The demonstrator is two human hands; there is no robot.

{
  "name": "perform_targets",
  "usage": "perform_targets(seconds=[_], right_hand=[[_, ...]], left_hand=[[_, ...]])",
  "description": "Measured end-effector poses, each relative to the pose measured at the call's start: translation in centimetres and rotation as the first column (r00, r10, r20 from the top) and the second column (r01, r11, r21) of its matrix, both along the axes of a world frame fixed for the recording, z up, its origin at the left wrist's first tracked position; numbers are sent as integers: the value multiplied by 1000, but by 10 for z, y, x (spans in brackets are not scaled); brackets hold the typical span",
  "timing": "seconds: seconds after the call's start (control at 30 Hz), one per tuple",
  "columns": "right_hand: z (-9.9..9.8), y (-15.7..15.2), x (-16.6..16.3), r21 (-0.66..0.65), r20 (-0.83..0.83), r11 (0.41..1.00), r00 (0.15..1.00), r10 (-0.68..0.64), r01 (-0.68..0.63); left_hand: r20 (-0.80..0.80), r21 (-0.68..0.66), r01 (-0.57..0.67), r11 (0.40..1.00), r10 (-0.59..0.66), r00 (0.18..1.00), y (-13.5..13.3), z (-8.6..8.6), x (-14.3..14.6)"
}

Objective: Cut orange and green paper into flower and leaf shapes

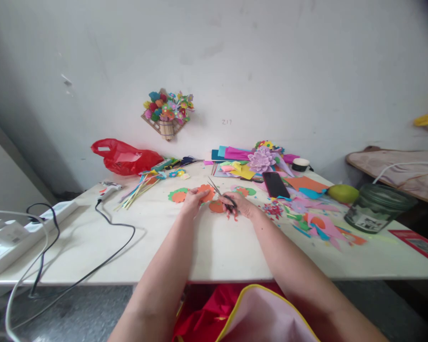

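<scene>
Pinching an orange scalloped cutout point(206, 192) left of dark-handled scissors point(230, 200) grasped by the right hand point(243, 206), the left hand point(191, 200) supports a seemingly light, bendable, tearable piece, best held by its near rim.

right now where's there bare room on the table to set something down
Bare table shows between the glue gun cord and left arm, between the two arms, and along the front edge right of the right arm. Crowded: behind that strip (scraps, phone, jar) and along the wall (bag, sheets).
</scene>
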State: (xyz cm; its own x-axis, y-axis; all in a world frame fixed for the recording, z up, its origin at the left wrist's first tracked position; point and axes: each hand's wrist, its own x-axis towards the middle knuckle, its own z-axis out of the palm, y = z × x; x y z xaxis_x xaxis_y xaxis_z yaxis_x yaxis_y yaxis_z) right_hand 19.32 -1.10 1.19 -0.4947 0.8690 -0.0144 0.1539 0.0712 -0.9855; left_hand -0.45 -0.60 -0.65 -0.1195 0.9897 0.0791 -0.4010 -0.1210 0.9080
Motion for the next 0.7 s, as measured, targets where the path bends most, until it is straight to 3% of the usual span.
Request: perform_targets(seconds=[0.7], right_hand=[[-3, 5, -1, 46, 15, 999, 1000, 13, -14]], left_hand=[[25, -20, 78, 997, -78, 997, 0, -1, 0]])
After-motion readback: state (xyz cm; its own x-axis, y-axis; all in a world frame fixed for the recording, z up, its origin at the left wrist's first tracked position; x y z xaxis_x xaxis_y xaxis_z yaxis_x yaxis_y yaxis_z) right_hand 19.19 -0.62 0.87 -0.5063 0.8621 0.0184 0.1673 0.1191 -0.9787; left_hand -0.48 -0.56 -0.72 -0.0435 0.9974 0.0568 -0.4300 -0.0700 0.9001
